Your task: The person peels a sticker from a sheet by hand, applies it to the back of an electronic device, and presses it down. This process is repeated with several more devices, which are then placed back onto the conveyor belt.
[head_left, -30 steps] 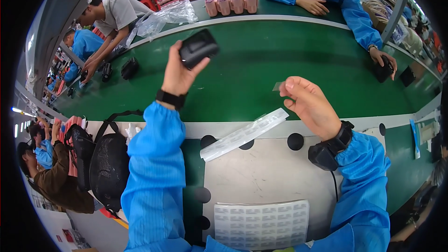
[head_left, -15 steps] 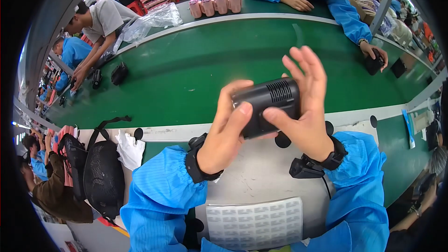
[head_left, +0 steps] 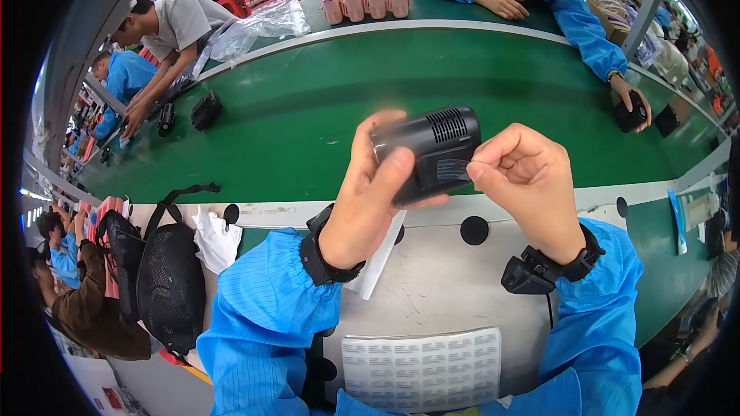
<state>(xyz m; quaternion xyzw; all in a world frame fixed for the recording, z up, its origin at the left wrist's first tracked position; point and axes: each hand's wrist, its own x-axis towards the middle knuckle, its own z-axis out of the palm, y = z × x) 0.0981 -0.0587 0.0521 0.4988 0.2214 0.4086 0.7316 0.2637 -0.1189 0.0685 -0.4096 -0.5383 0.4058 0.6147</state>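
Centre of the frame, the left hand (head_left: 368, 200) wraps around a black device (head_left: 428, 150) with a vented end, thumb across its face, holding it up above the green belt (head_left: 308, 108). The right hand (head_left: 532, 185) comes in from the right, fingertips pinched shut on a small label (head_left: 453, 169) lying against the device's side. At the bottom centre, a sheet of labels (head_left: 422, 370) lies on the grey table (head_left: 455, 285). At the lower left sits a black bag (head_left: 166, 277).
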